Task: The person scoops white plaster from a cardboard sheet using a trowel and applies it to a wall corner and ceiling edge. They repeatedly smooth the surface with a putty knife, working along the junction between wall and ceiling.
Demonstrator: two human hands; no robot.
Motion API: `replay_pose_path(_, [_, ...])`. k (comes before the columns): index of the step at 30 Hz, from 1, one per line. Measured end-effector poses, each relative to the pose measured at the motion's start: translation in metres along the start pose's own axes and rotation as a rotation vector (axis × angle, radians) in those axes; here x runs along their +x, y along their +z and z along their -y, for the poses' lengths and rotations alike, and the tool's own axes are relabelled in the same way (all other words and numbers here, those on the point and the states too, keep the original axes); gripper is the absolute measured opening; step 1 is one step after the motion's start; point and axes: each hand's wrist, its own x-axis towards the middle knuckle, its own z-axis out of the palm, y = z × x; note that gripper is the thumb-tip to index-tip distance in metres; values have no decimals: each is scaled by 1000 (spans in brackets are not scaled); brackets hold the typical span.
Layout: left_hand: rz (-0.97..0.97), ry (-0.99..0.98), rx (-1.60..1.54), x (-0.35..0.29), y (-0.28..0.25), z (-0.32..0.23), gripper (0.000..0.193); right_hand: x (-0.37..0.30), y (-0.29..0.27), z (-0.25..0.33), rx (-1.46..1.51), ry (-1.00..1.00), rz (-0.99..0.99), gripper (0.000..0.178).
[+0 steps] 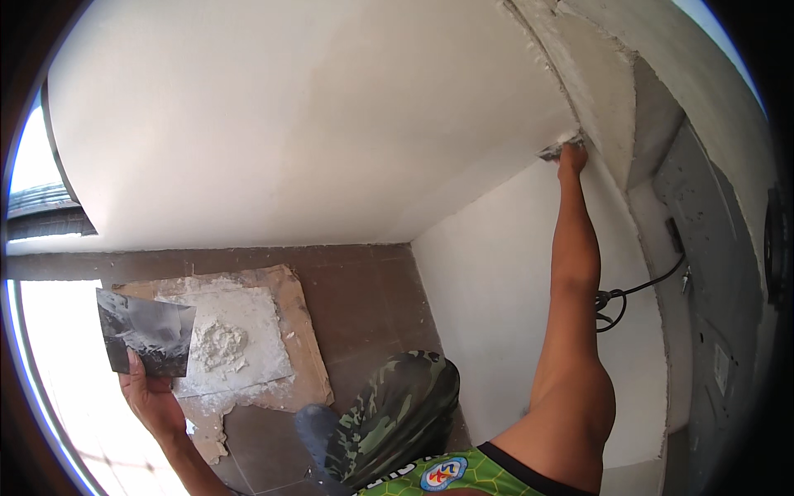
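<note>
My right hand is stretched far up and closed around a putty knife. Its blade lies against the upper part of the white wall, close to a rough plaster seam, with pale putty on it. The fingers hide the handle. Down at the left, my left hand grips a dark rectangular plate by its lower edge, thumb on top. Grey-white putty smears cover its face. Beyond it on the floor is a heap of white putty on a pale board.
Torn cardboard lies under the board on brown floor tiles. A black cable loops beside my right arm, near a grey panel. My knee in camouflage trousers is bent below. Bright light enters at the left.
</note>
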Motion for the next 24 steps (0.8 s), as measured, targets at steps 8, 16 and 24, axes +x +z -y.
replay_pose_path(8, [47, -87, -42, 12, 15, 13, 36, -38, -9, 1, -323, -279, 56, 53])
replay_pose_path(16, [106, -99, -98, 12, 25, 18, 36, -4, -21, -12, -33, 14, 111, 49])
replay_pose_path(24, [27, -107, -26, 18, 21, 21, 36, -7, -21, -4, -100, 67, -8, 44])
